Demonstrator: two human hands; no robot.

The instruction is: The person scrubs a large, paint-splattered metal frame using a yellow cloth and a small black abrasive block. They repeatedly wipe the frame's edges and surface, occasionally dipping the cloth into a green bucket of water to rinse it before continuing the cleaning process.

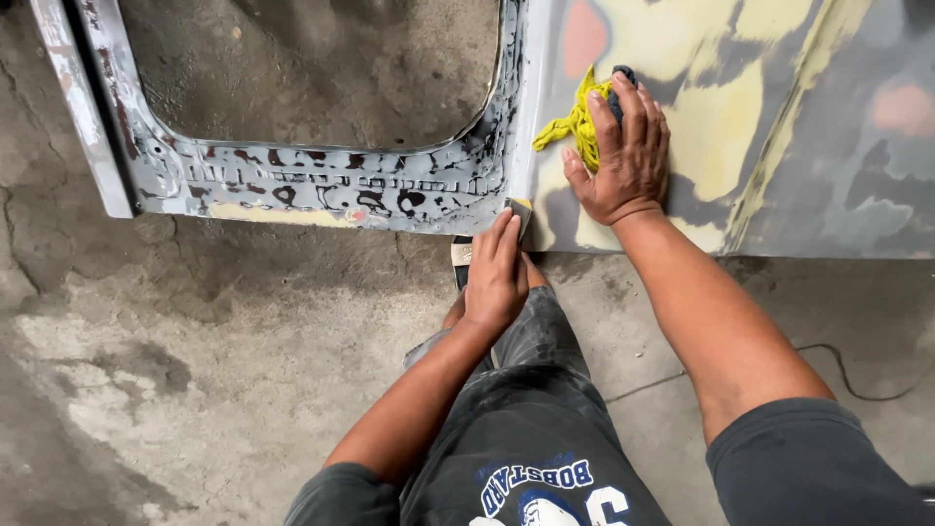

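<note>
Both hands (497, 278) (623, 156) on sanded car door (779, 146)

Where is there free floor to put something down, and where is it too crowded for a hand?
Free: the concrete floor left of the knee and below the grey panel; also a strip of floor right of the right forearm, crossed by a thin cable. Crowded: the panel's lower edge, where the left hand holds a small block and the right hand presses a yellow rag.

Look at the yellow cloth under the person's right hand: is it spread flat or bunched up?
Bunched up. The yellow cloth sits in crumpled folds, poking out beside the fingers of the right hand, which presses it against the car panel.
</note>
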